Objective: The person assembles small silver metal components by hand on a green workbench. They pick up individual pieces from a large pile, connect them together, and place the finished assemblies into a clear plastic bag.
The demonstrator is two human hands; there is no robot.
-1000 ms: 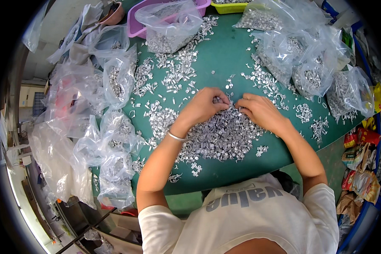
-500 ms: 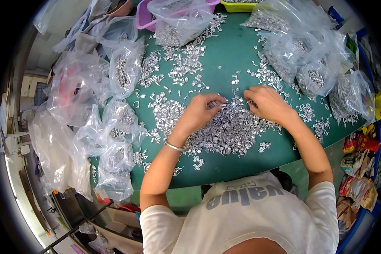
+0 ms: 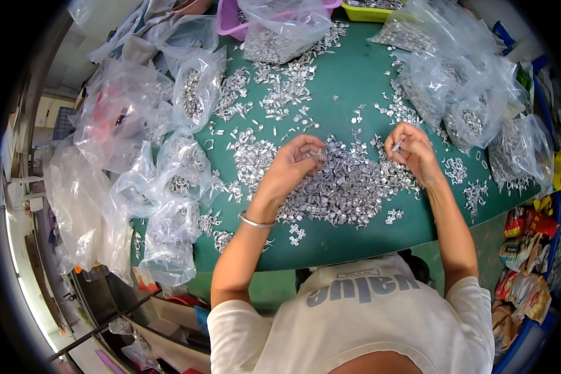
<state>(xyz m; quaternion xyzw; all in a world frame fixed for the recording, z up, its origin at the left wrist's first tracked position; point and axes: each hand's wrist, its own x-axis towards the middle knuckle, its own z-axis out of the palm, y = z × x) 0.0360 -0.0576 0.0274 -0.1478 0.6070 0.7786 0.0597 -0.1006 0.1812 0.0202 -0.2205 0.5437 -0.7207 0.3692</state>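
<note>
A heap of small silvery metal pieces [image 3: 349, 187] lies on the green tabletop in front of me. At the heap's upper left edge, my left hand [image 3: 295, 163] has its fingers curled in, with silvery metal pieces at the fingertips; their exact shape is too small to make out. To the right of the heap, my right hand [image 3: 412, 149] is raised slightly over a scatter of similar parts. Its thumb and fingers pinch a small metal piece [image 3: 397, 147]. A silver bangle [image 3: 255, 222] circles my left wrist.
Clear plastic bags of metal parts line the left side, such as one bag [image 3: 195, 93]; more bags [image 3: 467, 118] crowd the right. At the far edge stand a purple basket [image 3: 229, 23] and a yellow tray [image 3: 364, 14]. Sorted clusters [image 3: 287, 87] dot the green table [image 3: 336, 68].
My right hand has moved right, away from the heap, and now shows a small metal piece in its pinch. The left hand stays by the heap. The whole view has shifted slightly.
</note>
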